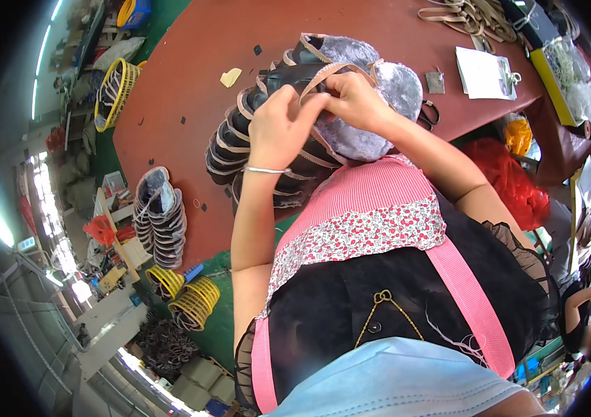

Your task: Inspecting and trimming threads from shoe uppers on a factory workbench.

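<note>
a: biggest first, quick.

b: red table (170, 118), spread across the top of the view.

a: next?

b: big pile of fur-lined pieces (351, 139), heaped by the near edge of the table, about midway along. smooth and dark outside, plush grey inside, rimmed in tan. fanned out in layers, fur toward the table's right edge, dark backs toward the left.

a: next size down?

b: smaller pile (160, 219), nested, by the table's near left corner. same dark and grey look.

a: hands?

b: left hand (278, 125) and right hand (358, 101), over the big pile, almost meeting at the fingertips. both pinched narrow, apparently on a tan strip (337, 67). exact contact hidden behind fingers, cannot tell more.

a: and the strip, which way from the grip?

b: just beyond the fingertips, toward the table's far edge. long axis arched left to right, top of the arch nearer the right hand. thin, flat, matte, bowed rather than taut. far end's fixing unclear.

a: smallest?

b: yellow scrap (231, 77), left of the big pile, toward the table's left edge.
</note>
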{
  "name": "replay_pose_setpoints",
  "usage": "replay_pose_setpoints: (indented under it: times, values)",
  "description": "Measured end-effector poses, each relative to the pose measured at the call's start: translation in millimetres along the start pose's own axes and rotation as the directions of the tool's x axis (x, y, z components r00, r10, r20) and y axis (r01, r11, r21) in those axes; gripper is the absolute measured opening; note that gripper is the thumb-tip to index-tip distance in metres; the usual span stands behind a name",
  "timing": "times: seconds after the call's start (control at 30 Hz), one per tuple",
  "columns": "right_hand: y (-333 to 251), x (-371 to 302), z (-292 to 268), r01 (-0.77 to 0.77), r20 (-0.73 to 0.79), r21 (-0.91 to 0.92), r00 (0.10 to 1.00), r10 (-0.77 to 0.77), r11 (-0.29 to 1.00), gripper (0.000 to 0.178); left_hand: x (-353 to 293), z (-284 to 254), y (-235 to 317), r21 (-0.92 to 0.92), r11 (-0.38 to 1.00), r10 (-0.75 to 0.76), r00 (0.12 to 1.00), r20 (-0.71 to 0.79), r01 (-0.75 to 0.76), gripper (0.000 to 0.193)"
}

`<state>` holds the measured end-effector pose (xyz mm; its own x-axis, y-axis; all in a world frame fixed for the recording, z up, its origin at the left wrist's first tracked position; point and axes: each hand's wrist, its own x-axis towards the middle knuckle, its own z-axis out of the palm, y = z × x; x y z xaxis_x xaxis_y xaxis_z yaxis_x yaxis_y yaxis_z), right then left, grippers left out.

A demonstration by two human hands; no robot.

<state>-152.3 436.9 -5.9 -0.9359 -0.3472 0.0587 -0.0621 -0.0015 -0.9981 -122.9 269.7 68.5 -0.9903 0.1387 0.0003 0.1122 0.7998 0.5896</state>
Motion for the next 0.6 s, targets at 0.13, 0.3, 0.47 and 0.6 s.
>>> replay_pose_setpoints:
  times: [0.13,0.3,0.47,0.6]
  values:
    - [-25.5,-3.7,-16.5,0.061,0.159,-0.147,0.987,-0.037,0.987,0.024,-1.1,-8.4,-4.8,-0.084,0.993,0.096,0.99,0.1,-0.088,0.036]
    - [19.3,4.6,-29.2,0.343,0.035,-0.447,0.929,-0.367,0.826,0.026,0.1,-18.2,-10.9,-0.111,0.994,-0.038,0.975,-0.219,0.014,0.03]
    - [5.3,-1.7,-39.6,-0.12,0.251,-0.192,0.954,0.167,0.974,0.034,3.2,-18.3,-9.9,-0.104,0.994,-0.028,0.996,-0.085,0.02,0.027]
    - [5.3,-3.6,-32.8,-0.106,0.24,-0.207,0.958,0.156,0.973,0.035,1.4,-14.2,-14.8,-0.139,0.989,-0.059,0.994,-0.097,0.046,0.027]
